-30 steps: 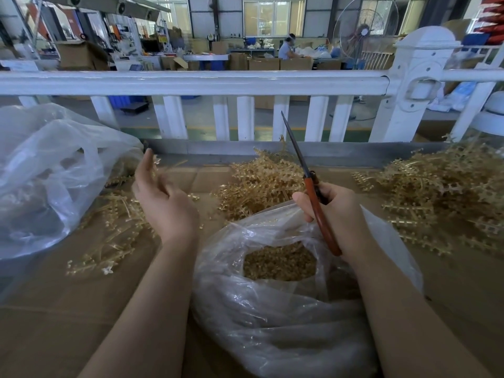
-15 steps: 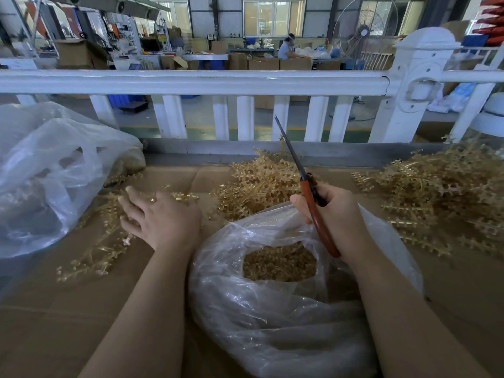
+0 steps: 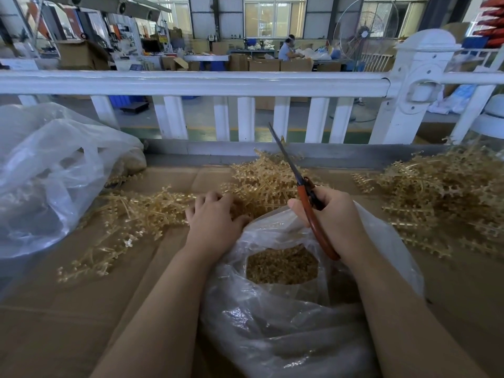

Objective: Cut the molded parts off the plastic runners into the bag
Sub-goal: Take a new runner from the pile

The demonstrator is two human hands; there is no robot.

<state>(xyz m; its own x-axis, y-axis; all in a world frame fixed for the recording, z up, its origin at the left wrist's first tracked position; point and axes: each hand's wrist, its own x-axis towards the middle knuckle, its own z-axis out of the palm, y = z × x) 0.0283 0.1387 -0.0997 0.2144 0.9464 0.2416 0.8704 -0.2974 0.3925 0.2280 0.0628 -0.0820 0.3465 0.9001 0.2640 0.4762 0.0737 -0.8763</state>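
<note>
A clear plastic bag point(image 3: 286, 323) stands open in front of me, with a heap of small tan cut parts point(image 3: 282, 266) inside. My right hand point(image 3: 331, 216) grips orange-handled scissors point(image 3: 301, 186) above the bag's far rim, blades together and pointing up and away. My left hand point(image 3: 215, 216) lies palm down with curled fingers on the near edge of the middle pile of tan plastic runners point(image 3: 261, 181); whether it grips a runner is hidden.
More runners lie spread at the left point(image 3: 117, 222) and heaped at the right point(image 3: 447, 197) on the cardboard-covered table point(image 3: 68, 309). A second big clear bag point(image 3: 49, 173) sits far left. A white railing point(image 3: 191, 83) borders the table's far edge.
My left hand has moved from the left runners, where it first stood raised, rightward onto the middle pile. The right hand with the scissors has hardly moved.
</note>
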